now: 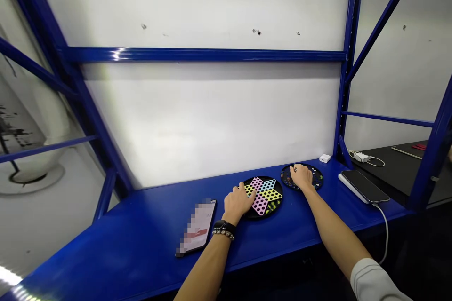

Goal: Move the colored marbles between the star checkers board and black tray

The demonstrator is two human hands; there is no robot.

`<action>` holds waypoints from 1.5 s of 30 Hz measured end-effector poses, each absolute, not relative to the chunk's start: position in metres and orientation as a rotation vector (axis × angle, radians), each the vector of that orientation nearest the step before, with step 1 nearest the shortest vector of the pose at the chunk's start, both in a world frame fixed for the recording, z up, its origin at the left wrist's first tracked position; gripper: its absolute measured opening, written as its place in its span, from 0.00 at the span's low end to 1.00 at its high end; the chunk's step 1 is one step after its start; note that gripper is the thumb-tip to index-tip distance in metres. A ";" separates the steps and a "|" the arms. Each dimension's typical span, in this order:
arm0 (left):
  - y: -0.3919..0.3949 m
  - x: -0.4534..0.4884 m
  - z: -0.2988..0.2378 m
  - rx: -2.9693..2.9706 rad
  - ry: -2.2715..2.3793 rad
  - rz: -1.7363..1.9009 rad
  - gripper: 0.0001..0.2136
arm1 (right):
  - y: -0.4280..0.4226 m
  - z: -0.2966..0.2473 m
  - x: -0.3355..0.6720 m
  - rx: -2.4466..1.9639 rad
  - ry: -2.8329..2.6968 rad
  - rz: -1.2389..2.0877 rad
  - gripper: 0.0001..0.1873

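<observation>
A star-shaped Chinese checkers board [260, 195] in pink, yellow and light blue, full of holes, sits in a round black tray [259, 217]. Yellow-green marbles [273, 206] lie in that tray's front right. My left hand [238, 202] rests at the board's left edge, fingers apart and thumb over the board. To the right is a second round black tray [319, 182] with several small coloured marbles. My right hand [302, 176] reaches into it, fingers bent and pressed together; whatever they pinch is too small to make out.
A lit phone [197, 228] lies left of my left hand. Farther right, a dark phone [365, 186] rests on a white block with a white cable [385, 235]. A small white box [325, 158] stands at the back. Blue frame posts [344, 80] border the blue shelf [141, 235].
</observation>
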State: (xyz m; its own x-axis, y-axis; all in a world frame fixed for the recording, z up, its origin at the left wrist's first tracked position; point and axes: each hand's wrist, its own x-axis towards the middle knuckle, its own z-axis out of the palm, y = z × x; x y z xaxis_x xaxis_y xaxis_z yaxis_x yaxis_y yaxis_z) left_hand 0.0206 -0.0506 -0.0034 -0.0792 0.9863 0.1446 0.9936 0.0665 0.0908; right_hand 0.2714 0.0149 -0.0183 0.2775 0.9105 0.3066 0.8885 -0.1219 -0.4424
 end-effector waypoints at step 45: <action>-0.053 0.021 0.007 -2.186 -2.208 -0.401 0.25 | -0.014 -0.008 0.222 -1.813 -2.044 0.174 0.30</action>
